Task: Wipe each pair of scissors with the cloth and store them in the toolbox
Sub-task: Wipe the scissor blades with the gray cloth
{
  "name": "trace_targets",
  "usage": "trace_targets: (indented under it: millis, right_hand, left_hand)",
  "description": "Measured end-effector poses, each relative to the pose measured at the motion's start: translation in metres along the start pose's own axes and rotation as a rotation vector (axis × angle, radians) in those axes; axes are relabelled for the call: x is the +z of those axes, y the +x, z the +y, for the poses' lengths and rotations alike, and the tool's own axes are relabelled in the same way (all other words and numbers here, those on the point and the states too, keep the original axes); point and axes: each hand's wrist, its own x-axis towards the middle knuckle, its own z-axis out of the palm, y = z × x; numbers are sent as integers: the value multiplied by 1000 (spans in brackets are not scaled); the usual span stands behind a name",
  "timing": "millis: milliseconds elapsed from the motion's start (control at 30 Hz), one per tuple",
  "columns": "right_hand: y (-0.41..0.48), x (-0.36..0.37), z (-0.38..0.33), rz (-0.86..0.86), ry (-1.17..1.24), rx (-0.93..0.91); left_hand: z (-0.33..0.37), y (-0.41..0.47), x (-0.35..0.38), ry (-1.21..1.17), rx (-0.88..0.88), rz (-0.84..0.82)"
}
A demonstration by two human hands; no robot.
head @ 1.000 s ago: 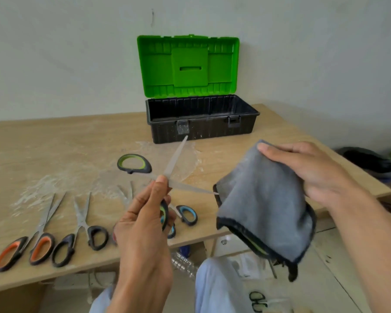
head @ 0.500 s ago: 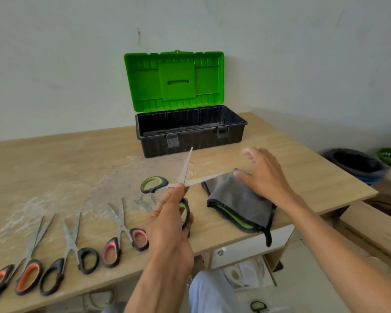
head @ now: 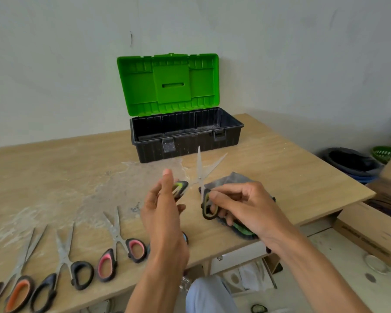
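The green-handled scissors (head: 200, 175) are spread open in the air above the table, blades pointing at the toolbox. My left hand (head: 163, 213) pinches one handle loop, and my right hand (head: 242, 204) grips the other. The grey cloth (head: 233, 177) lies crumpled on the table under my right hand, near the front edge. At the back of the table stands the black toolbox (head: 185, 141), its green lid (head: 167, 84) upright. Pink-handled scissors (head: 120, 242), black-handled scissors (head: 66, 256) and orange-handled scissors (head: 20, 267) lie in a row at the front left.
My left hand hides most of a blue-handled pair (head: 185, 237). White dust streaks mark the wooden table (head: 54, 177). Right of the table are cardboard boxes (head: 370, 231), a black basin (head: 352, 161) and a green basket (head: 386, 152).
My right hand let go of the cloth, which now lies on the table, and took one handle of the green scissors. The blades swung from sideways to point at the toolbox.
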Motion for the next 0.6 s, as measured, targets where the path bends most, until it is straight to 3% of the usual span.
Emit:
trace_targets:
  millis: [267, 600]
  right_hand:
    - [17, -11, -4, 159, 84, -31]
    - [45, -8, -17, 232, -40, -56]
  left_hand:
    - [1, 13, 2, 69, 58, -122]
    - [-9, 28, 27, -4, 27, -79]
